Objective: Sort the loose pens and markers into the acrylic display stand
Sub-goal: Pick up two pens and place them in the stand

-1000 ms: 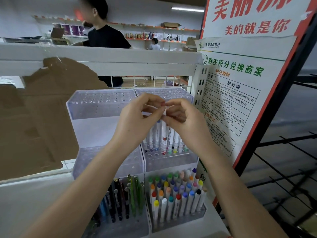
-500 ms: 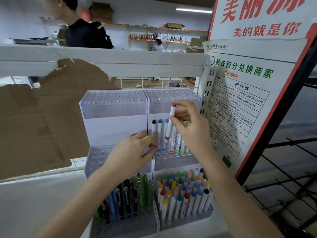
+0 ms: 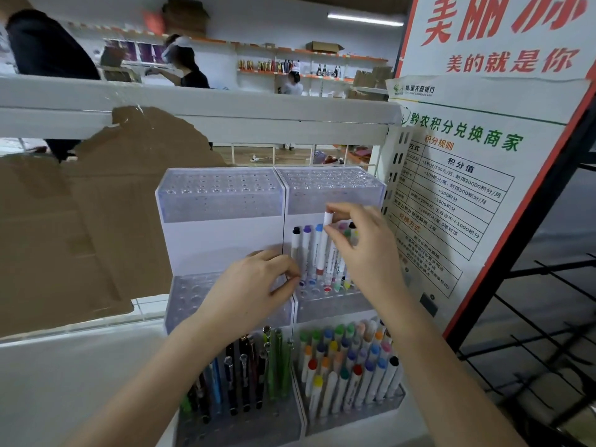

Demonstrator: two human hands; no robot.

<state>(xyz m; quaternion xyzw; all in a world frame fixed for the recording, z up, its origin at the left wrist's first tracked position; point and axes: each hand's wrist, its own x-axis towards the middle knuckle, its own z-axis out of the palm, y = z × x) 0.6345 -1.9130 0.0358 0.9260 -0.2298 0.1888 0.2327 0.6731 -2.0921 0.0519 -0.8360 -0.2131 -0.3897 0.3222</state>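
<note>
Both forearms come up from the bottom of the view toward the acrylic display stand (image 3: 222, 201), which sits on a white shelf (image 3: 64, 382) and has two columns side by side, each with three stepped tiers of hole-drilled racks.

The right hand (image 3: 364, 253) is raised in front of the right column's middle tier, wrist bent a bit, thumb and fingertips pinching the top end of a white marker (image 3: 329, 243). That marker stands nearly upright with its lower end down at the rack holes, in among the other markers there. So the right hand is closed around that marker.

The left hand (image 3: 254, 285) sits lower, over the seam between the two columns at the middle tier, back of the hand toward the camera, fingers curled with the tips together right beside the bottom of the black-capped marker (image 3: 295, 250). Can't really tell if it's pinching something or just touching the rack edge.

Counts, as best I can do:
- Middle tier, right column: three clear ones left of the held marker (black, purple and blue caps), plus a few more behind the right hand that I can't count properly.
- Bottom right tier (image 3: 351, 366): packed with coloured-cap markers, somewhere over twenty, too crowded for an exact number.
- Bottom left tier (image 3: 245, 379): roughly ten pens, mostly dark ones, a blue one and a couple of green ones.
- Both top tiers and the left middle tier hold nothing.

Brown cardboard (image 3: 80, 221) leans on the left, a printed poster (image 3: 483, 156) stands on the right.
</note>
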